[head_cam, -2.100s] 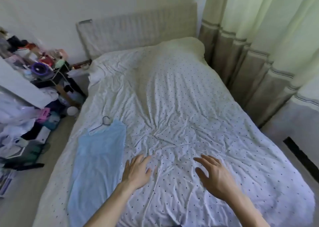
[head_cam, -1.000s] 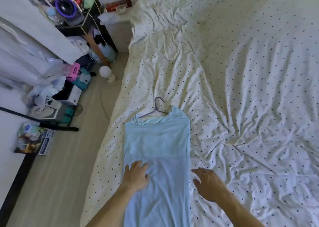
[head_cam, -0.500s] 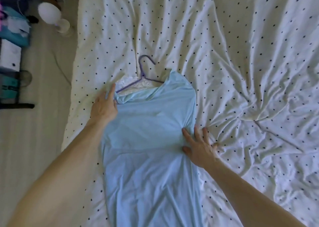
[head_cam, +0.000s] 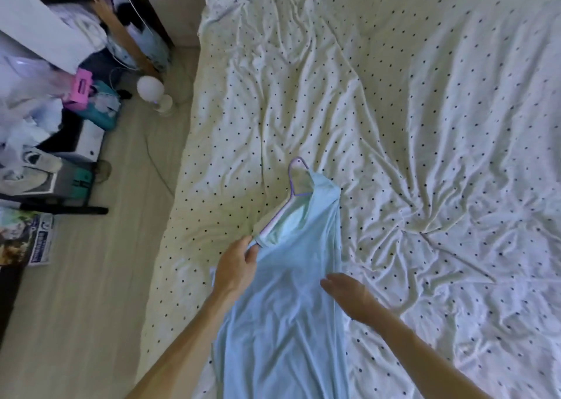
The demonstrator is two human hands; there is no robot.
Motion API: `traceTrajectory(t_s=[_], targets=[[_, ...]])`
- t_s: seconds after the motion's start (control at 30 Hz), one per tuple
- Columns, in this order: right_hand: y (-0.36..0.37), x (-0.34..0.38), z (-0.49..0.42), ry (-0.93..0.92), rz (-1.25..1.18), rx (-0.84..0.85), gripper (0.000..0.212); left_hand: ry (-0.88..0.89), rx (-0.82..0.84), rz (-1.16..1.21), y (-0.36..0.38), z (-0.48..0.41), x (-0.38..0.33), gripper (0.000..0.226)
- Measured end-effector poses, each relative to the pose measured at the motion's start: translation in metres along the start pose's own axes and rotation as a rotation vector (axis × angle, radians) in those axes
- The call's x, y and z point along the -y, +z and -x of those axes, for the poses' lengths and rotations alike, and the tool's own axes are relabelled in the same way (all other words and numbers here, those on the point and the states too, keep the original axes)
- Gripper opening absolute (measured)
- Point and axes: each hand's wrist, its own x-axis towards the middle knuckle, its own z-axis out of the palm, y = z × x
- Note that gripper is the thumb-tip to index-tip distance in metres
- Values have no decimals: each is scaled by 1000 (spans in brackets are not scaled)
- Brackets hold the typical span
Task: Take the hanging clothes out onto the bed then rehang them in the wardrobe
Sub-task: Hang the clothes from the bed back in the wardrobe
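Lying near the left edge of the bed (head_cam: 425, 110), what is the pale item at centre? — Reader

A light blue garment (head_cam: 288, 322), thin and soft, spread lengthwise in long shallow folds. Its lower part runs off the bottom of the view. A slim purple hanger (head_cam: 290, 186) sits in the neckline, its curved hook pointing up the bed. One arm shows along the open neck; the other is hidden under the cloth. — Legend

How are the two hands posed? — Reader

Left hand (head_cam: 238, 266): forearm entering from below, fingers and thumb curled, pinching the garment's shoulder edge at the tip of the hanger's exposed arm. Right hand (head_cam: 349, 295): fingers straight and together, holding nothing, palm down at the garment's right edge. Whether it presses the cloth or hovers just above it cannot be told. — Legend

And the surface and the room? — Reader

Surface: a white sheet (head_cam: 455, 277) printed with small dark dots, heavily creased, with wrinkles radiating from a pucker to the right of the garment. Room: left of the bed lies a pale wood-grain floor (head_cam: 91, 307). On it stand a white globe lamp (head_cam: 151, 87), with a thin cable (head_cam: 156, 167) trailing along the bed's side, and a pink box (head_cam: 80, 87) beside a teal one (head_cam: 103, 113). A printed magazine (head_cam: 27, 240) and a blurred heap of white bags (head_cam: 27, 116) lie further left. — Legend
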Motion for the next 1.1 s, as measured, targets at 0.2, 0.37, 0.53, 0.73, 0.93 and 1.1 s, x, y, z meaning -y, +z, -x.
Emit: traceTrajectory(t_s=[0.2,0.37,0.53,0.73,0.93,1.1], targets=[[3,-11,118,-92,-676,-113,26,180,240,99,51,144,-77,16],[-28,-79,200,-166,-825,-250,21,407,331,-15,88,236,-143,20],[-70,-189,305,-223,-939,-374,9,572,589,-119,128,315,-215,29],[-120,-340,464,-312,-981,-540,10,857,566,-189,185,391,-358,21],[-120,-471,601,-377,-1056,-785,27,1268,639,-126,280,540,-494,32],[-74,-542,692,-356,-1152,-1033,26,1661,764,-236,359,680,-560,57]])
